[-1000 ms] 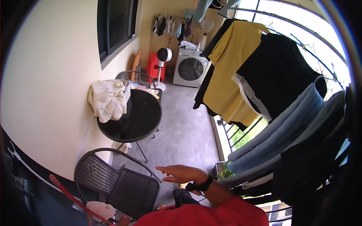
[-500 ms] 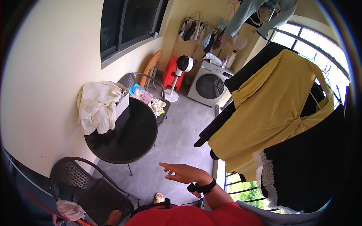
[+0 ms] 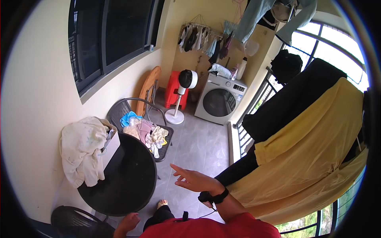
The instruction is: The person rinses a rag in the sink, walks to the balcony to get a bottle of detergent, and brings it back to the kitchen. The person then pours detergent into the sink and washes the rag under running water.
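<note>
My right hand [image 3: 194, 181] is held out in front of my body, fingers stretched and apart, with nothing in it. A black strap with a small device [image 3: 212, 196] is around that wrist. To its right hangs a long yellow garment [image 3: 305, 158], and a black garment [image 3: 293, 99] hangs behind it; I see no contact with the hand. Low at the left, my left hand [image 3: 129, 221] has its fingers loosely curled, with nothing visible in them. It is nearest to the round black table [image 3: 131, 186]. Cream cloth [image 3: 85, 146] is draped over a white box [image 3: 111, 150] on that table.
A dark woven chair [image 3: 75, 222] stands at the lower left. Another chair [image 3: 168, 137] holds crumpled clothes [image 3: 147, 133]. Farther back are a white fan [image 3: 174, 116], a red plastic stool [image 3: 172, 89], a folded wooden table [image 3: 149, 93] and a washing machine [image 3: 219, 99]. Grey tiled floor [image 3: 198, 139] runs between.
The view has shifted forward and to the right. The round table and near chair sit lower in view, and the yellow garment is closer. My left hand shows more; my right hand stays open.
</note>
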{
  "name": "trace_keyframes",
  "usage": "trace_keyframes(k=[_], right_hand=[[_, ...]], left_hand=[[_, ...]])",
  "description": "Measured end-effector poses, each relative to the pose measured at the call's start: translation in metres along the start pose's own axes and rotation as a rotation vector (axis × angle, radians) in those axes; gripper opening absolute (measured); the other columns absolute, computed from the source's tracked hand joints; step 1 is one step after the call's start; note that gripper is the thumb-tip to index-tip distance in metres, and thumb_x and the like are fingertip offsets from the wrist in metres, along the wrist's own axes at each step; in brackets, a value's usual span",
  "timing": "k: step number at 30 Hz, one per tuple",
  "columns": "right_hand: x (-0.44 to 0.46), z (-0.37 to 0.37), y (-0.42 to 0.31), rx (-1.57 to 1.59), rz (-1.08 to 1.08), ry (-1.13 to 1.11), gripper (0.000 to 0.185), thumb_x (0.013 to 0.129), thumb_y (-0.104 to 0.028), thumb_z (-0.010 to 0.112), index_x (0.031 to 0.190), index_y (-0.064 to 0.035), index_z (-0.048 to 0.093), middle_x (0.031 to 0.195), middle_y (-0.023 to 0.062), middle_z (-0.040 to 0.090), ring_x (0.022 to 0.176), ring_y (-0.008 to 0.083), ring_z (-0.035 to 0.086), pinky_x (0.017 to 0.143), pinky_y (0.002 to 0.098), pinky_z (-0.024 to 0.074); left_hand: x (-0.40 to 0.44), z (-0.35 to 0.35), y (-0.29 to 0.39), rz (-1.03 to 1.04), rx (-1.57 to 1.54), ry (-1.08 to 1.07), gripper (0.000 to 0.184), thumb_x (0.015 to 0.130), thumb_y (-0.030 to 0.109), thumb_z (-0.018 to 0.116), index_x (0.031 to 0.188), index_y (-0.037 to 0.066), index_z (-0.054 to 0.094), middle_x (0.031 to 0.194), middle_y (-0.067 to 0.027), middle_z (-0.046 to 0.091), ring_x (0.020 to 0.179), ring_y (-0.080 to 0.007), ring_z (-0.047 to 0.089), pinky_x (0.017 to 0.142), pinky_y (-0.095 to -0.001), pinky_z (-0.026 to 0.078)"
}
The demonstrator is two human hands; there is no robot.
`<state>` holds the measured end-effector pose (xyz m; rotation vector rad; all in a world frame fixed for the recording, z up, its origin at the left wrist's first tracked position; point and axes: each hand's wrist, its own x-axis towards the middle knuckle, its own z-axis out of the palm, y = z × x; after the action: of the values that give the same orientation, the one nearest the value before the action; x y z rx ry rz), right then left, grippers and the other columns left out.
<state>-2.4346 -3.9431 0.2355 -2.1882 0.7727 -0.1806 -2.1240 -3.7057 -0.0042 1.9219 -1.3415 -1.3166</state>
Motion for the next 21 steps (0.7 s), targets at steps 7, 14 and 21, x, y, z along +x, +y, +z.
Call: trace_keyframes(k=[7, 14, 21], right_hand=[[0.049, -0.104, 0.062, 0.057, 0.093, 0.29, 0.073, 0.093, -0.018, 0.058, 0.149, -0.0109, 0.013, 0.119, 0.0236, 0.057, 0.096, 0.0313, 0.065, 0.08, 0.0369, 0.0526], [0.051, -0.201, 0.146, 0.024, 0.283, 0.428, 0.073, 0.094, -0.018, 0.057, 0.15, -0.0118, 0.01, 0.122, 0.0228, 0.057, 0.099, 0.0304, 0.065, 0.083, 0.0362, 0.0538], [0.036, -0.316, 0.287, 0.018, 0.32, 0.636, 0.069, 0.093, -0.017, 0.059, 0.147, -0.0068, 0.018, 0.116, 0.0219, 0.061, 0.099, 0.0325, 0.065, 0.081, 0.0364, 0.0541]], left_hand=[[0.135, -0.009, 0.073, 0.105, -0.085, -0.121, 0.045, 0.086, 0.028, 0.065, 0.122, 0.001, 0.055, 0.108, -0.0164, 0.063, 0.1, -0.0247, 0.063, 0.084, -0.0338, 0.05], [0.239, -0.001, 0.139, 0.22, 0.035, -0.259, 0.05, 0.086, 0.03, 0.066, 0.125, 0.003, 0.052, 0.104, -0.0166, 0.064, 0.094, -0.0239, 0.064, 0.08, -0.0336, 0.051], [0.395, 0.073, 0.171, 0.067, -0.127, -0.423, 0.053, 0.087, 0.025, 0.065, 0.13, 0.002, 0.046, 0.105, -0.0128, 0.06, 0.088, -0.0192, 0.059, 0.077, -0.0321, 0.05]])
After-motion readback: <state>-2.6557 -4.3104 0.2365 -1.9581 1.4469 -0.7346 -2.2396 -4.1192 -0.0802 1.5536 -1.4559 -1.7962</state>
